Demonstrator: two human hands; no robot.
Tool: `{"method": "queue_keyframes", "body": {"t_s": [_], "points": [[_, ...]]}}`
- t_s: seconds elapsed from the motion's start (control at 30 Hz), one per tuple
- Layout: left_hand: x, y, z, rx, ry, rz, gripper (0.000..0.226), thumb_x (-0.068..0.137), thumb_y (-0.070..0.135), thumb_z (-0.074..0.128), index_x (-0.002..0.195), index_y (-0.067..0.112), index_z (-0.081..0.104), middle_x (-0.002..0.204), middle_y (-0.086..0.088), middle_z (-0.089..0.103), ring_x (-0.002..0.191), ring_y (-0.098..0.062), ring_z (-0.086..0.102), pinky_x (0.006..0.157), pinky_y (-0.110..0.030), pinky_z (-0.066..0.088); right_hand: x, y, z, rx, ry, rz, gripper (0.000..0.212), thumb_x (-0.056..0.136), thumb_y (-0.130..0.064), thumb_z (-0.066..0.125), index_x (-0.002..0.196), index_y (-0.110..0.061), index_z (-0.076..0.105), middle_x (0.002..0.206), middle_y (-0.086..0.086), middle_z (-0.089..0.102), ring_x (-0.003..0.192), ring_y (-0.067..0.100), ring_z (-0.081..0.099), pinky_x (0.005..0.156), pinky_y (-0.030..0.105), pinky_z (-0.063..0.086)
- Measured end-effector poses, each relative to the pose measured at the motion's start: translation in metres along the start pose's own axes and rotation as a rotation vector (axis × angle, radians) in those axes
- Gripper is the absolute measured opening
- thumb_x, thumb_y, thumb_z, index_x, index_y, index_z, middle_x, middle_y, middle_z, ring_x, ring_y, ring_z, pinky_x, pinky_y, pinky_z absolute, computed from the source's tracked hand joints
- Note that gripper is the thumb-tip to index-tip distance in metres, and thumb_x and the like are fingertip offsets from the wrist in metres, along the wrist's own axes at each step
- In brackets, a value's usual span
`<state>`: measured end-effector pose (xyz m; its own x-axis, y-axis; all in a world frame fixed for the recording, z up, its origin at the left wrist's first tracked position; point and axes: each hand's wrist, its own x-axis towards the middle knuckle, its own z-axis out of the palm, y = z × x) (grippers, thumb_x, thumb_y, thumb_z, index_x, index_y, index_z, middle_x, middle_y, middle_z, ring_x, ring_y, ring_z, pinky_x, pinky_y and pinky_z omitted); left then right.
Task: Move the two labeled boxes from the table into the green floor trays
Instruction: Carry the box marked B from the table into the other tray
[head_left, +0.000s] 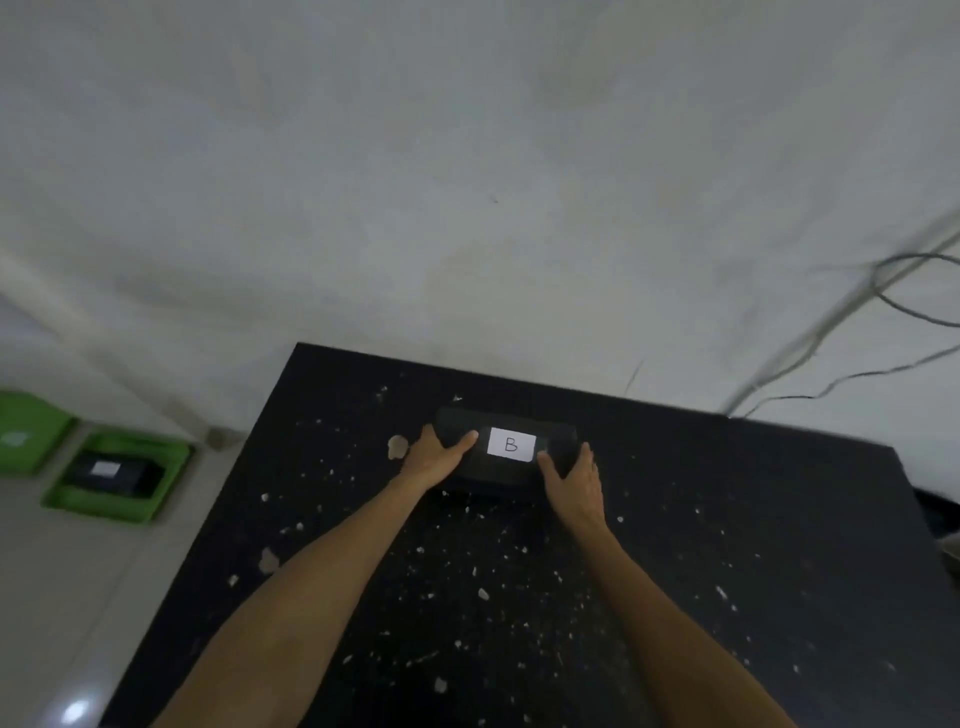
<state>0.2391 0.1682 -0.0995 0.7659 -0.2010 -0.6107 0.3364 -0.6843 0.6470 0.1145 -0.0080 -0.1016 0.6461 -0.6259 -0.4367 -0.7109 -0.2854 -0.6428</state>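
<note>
A black box with a white label marked B (511, 446) sits near the far edge of the black speckled table (675, 545). My left hand (439, 457) grips its left end, thumb on top. My right hand (574, 480) grips its right end. On the floor to the left, a green tray (67, 501) holds another black box with a white label (111, 472). A second green tray (28, 431) lies further left, partly cut off by the frame edge.
A white wall rises close behind the table. Dark cables (852, 332) hang along the wall at the right. Light floor tiles (62, 597) run along the table's left side.
</note>
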Motion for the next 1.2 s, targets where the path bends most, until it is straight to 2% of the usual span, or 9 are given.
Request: {"method": "queue_keyframes", "body": {"t_s": [0.1,0.23,0.33,0.47,0.57,0.7,0.83,1.0,1.2], "points": [[-0.003,-0.002,0.007,-0.137,0.017,-0.02,0.09,0.082,0.055,0.071,0.149,0.009,0.034,0.146,-0.01,0.05,0.132,-0.028,0.05,0.109,-0.037,0.042,0.006,-0.004,0.004,0.084,0.001,0.04,0.087,0.092,-0.05,0.059,0.157,-0.009,0.019,0.156,0.017,0.038,0.142,0.036,0.039,0.114,0.05,0.037],[-0.024,0.002,-0.01,-0.152,0.155,0.034,0.095,0.077,0.057,0.076,0.148,0.01,0.034,0.144,-0.01,0.049,0.13,-0.028,0.051,0.1,-0.033,0.045,-0.012,-0.027,0.005,0.13,0.083,-0.024,0.079,0.092,-0.048,0.059,0.154,-0.011,0.027,0.152,0.015,0.045,0.138,0.034,0.045,0.11,0.051,0.042],[-0.05,0.008,-0.052,-0.226,0.253,0.098,0.101,0.07,0.062,0.077,0.148,0.014,0.036,0.145,-0.008,0.052,0.128,-0.027,0.054,0.101,-0.037,0.048,-0.033,-0.061,0.004,0.203,0.114,-0.158,0.074,0.092,-0.047,0.061,0.152,-0.015,0.032,0.151,0.011,0.048,0.137,0.03,0.047,0.11,0.05,0.044],[-0.1,0.001,-0.123,-0.188,0.461,0.201,0.12,0.061,0.072,0.074,0.155,0.021,0.021,0.152,-0.003,0.045,0.135,-0.025,0.048,0.109,-0.044,0.044,-0.071,-0.111,0.017,0.259,0.095,-0.355,0.071,0.09,-0.043,0.065,0.151,-0.021,0.036,0.149,0.004,0.051,0.135,0.023,0.051,0.108,0.047,0.047],[-0.134,-0.015,-0.172,-0.147,0.615,0.261,0.109,0.066,0.065,0.076,0.151,0.024,0.023,0.146,-0.002,0.05,0.131,-0.025,0.052,0.105,-0.043,0.047,-0.104,-0.153,0.039,0.267,0.032,-0.461,0.071,0.09,-0.042,0.065,0.151,-0.021,0.035,0.149,0.003,0.051,0.134,0.021,0.051,0.108,0.045,0.047],[-0.174,-0.05,-0.231,-0.19,0.732,0.257,0.1,0.073,0.053,0.08,0.149,0.018,0.026,0.145,-0.005,0.051,0.13,-0.026,0.053,0.104,-0.046,0.048,-0.15,-0.199,0.073,0.256,-0.06,-0.589,0.071,0.091,-0.039,0.065,0.152,-0.018,0.035,0.15,0.005,0.05,0.136,0.023,0.049,0.11,0.047,0.045],[-0.216,-0.098,-0.283,-0.249,0.858,0.255,0.099,0.072,0.052,0.081,0.148,0.016,0.029,0.144,-0.004,0.052,0.128,-0.025,0.055,0.094,-0.03,0.046,-0.199,-0.238,0.108,0.242,-0.178,-0.698,0.069,0.092,-0.034,0.065,0.152,-0.018,0.036,0.15,0.005,0.05,0.137,0.024,0.049,0.11,0.048,0.045],[-0.277,-0.166,-0.354,-0.308,0.985,0.241,0.105,0.07,0.055,0.082,0.152,0.021,0.026,0.148,0.0,0.049,0.13,-0.021,0.052,0.091,-0.027,0.042,-0.274,-0.282,0.164,0.206,-0.305,-0.841,0.066,0.091,-0.03,0.067,0.15,-0.02,0.038,0.145,0.003,0.054,0.132,0.02,0.052,0.106,0.038,0.047],[-0.328,-0.252,-0.407,-0.265,1.106,0.181,0.107,0.073,0.054,0.08,0.155,0.018,0.021,0.152,-0.008,0.042,0.133,-0.029,0.049,0.103,-0.042,0.045,-0.358,-0.309,0.24,0.213,-0.379,-0.943,0.06,0.092,-0.03,0.065,0.147,-0.016,0.042,0.14,0.003,0.058,0.126,0.018,0.057,0.101,0.031,0.05]]}}
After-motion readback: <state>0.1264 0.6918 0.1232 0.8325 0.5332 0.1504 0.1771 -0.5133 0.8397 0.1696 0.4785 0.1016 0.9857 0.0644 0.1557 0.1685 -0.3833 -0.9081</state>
